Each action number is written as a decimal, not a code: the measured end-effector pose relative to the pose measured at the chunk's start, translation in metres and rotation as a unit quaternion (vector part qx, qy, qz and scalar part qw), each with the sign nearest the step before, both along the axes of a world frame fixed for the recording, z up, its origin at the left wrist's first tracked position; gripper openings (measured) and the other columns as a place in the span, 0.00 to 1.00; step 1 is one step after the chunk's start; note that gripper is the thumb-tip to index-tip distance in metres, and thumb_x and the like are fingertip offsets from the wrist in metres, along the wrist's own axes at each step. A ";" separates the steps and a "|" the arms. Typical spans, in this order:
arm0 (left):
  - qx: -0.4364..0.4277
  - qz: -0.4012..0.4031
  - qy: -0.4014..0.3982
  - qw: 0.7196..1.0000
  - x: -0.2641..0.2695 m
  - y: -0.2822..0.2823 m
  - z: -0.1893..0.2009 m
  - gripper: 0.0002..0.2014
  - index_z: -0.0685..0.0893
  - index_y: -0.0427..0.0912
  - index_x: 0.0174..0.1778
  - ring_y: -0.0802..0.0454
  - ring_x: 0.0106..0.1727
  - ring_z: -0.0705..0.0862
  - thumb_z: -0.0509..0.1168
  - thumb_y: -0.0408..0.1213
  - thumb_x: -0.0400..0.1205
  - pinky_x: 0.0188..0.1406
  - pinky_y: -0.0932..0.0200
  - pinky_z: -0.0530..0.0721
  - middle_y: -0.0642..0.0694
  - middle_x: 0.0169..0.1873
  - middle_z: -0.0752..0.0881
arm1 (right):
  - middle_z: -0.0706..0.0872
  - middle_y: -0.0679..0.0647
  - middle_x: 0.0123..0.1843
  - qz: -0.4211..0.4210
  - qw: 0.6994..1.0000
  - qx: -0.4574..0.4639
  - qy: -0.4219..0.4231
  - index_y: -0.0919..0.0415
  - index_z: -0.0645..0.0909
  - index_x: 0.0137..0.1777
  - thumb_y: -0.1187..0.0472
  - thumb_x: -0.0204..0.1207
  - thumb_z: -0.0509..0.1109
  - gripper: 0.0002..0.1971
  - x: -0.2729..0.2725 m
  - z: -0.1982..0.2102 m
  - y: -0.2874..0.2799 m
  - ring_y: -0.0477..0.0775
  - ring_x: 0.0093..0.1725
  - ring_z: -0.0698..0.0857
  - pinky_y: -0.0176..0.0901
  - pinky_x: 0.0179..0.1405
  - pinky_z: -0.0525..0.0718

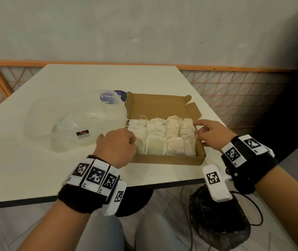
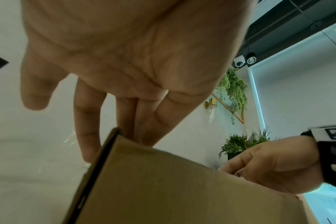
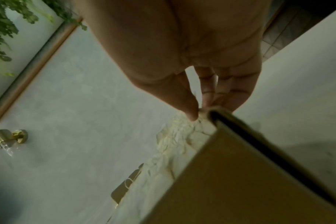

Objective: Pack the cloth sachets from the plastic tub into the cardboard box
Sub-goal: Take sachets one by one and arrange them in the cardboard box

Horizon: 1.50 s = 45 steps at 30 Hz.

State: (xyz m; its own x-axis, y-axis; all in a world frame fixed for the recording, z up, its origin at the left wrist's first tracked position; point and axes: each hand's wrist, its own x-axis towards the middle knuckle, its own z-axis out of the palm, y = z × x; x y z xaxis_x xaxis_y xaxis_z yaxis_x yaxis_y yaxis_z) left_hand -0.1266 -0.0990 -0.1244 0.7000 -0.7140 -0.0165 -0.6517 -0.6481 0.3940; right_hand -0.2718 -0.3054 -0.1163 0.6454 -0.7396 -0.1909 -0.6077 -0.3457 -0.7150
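Sachets (image 1: 161, 136) of pale cloth are lying packed in rows inside the cardboard box (image 1: 170, 159), filling its tray wall to wall; how many layers sit under the top one is hidden. White table (image 1: 72, 80), the largest thing here, is carrying everything, and its near corners are running out of the head view. Just left of the box the clear plastic tub (image 1: 75, 124) is sitting on the table, its walls so transparent that its outline is hard to trace, and nothing can be made out inside it. Behind it a purple-labelled lid (image 1: 108, 97) is partly covered by the tub and the box flap.

At the box's left edge the left hand (image 1: 116, 146) is resting, knuckles up in the head view; from the left wrist view its fingers (image 2: 86, 121) are reaching down straight and relaxed, their tips disappearing behind the box wall (image 2: 163, 181), so what they touch is unclear. On the opposite side the right hand (image 1: 211, 134) is leaning over the right wall, index finger extended. The right wrist view, blurred, is showing its fingertips (image 3: 190, 112) pressing on a sachet (image 3: 178, 133) at the wall's top edge; whether they are pinching it I cannot tell.
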 end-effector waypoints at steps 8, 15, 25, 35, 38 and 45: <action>-0.187 0.062 0.136 0.971 0.009 0.006 -0.006 0.17 0.80 0.44 0.63 0.48 0.56 0.82 0.61 0.29 0.78 0.49 0.56 0.82 0.44 0.62 0.78 | 0.82 0.54 0.63 0.116 0.985 -0.123 0.020 0.56 0.80 0.64 0.67 0.76 0.65 0.17 0.037 0.039 0.003 0.54 0.64 0.79 0.45 0.65 0.76; -0.211 0.103 0.250 0.939 0.016 0.005 -0.011 0.28 0.63 0.40 0.80 0.53 0.59 0.76 0.61 0.31 0.82 0.49 0.58 0.75 0.46 0.75 0.72 | 0.82 0.49 0.66 0.312 0.927 -0.186 0.096 0.48 0.85 0.57 0.68 0.78 0.58 0.19 0.096 0.050 0.056 0.47 0.60 0.78 0.40 0.62 0.74; -0.258 0.092 0.337 0.901 0.030 0.002 -0.008 0.31 0.65 0.33 0.78 0.44 0.69 0.78 0.62 0.19 0.77 0.71 0.47 0.75 0.41 0.71 0.77 | 0.81 0.59 0.67 0.333 0.926 -0.137 0.110 0.63 0.73 0.71 0.72 0.74 0.65 0.24 0.130 0.031 0.080 0.51 0.51 0.79 0.31 0.40 0.76; -0.278 0.026 0.212 0.936 0.015 0.012 -0.003 0.26 0.74 0.46 0.71 0.55 0.59 0.83 0.57 0.23 0.77 0.56 0.61 0.79 0.53 0.55 0.89 | 0.86 0.55 0.59 0.378 0.913 -0.138 0.074 0.58 0.76 0.68 0.77 0.74 0.59 0.24 0.125 0.033 0.068 0.40 0.42 0.78 0.23 0.39 0.73; -0.285 0.043 0.174 0.942 0.015 0.019 0.001 0.22 0.76 0.45 0.69 0.54 0.65 0.80 0.57 0.25 0.79 0.63 0.62 0.75 0.52 0.59 0.86 | 0.83 0.42 0.42 0.370 0.893 -0.220 0.131 0.53 0.86 0.56 0.73 0.75 0.58 0.20 0.115 0.050 0.058 0.36 0.34 0.74 0.25 0.32 0.69; -0.076 0.015 0.119 0.990 0.015 0.012 0.001 0.14 0.86 0.41 0.56 0.47 0.70 0.76 0.57 0.38 0.83 0.71 0.46 0.72 0.51 0.74 0.73 | 0.87 0.46 0.56 0.238 0.931 -0.237 0.143 0.51 0.86 0.56 0.72 0.75 0.59 0.20 0.089 0.060 0.011 0.49 0.58 0.83 0.43 0.63 0.78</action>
